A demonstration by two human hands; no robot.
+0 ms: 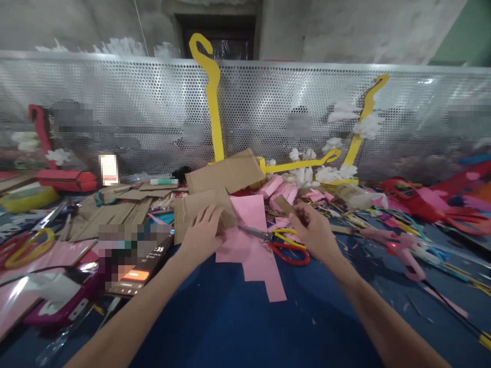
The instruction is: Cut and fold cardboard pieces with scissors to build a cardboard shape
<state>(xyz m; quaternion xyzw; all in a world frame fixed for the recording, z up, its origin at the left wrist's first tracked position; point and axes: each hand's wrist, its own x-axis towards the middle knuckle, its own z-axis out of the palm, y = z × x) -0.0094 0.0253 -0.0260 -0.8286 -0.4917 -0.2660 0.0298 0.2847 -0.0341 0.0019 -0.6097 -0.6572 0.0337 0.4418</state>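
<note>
My left hand (205, 230) has its fingers curled on a brown piece of cardboard (184, 212), near the cardboard's right end. In the fingertips of my right hand (310, 225) is pinched a small cardboard strip (284, 205), its far end pointing up and left. Between the hands lies a pink paper sheet (255, 255) with a stepped edge, on the blue table (215, 317). Scissors (289, 250) with red and yellow handles rest on the paper, close under my right hand. Their blades point left towards the cardboard.
Behind stand a tilted cardboard piece (226, 171) and a tall yellow hook-shaped stand (215, 112), before a perforated metal panel (268, 102). A lit phone (143, 271) lies by my left forearm. To the right is a pink glue gun (402, 250) with a cord.
</note>
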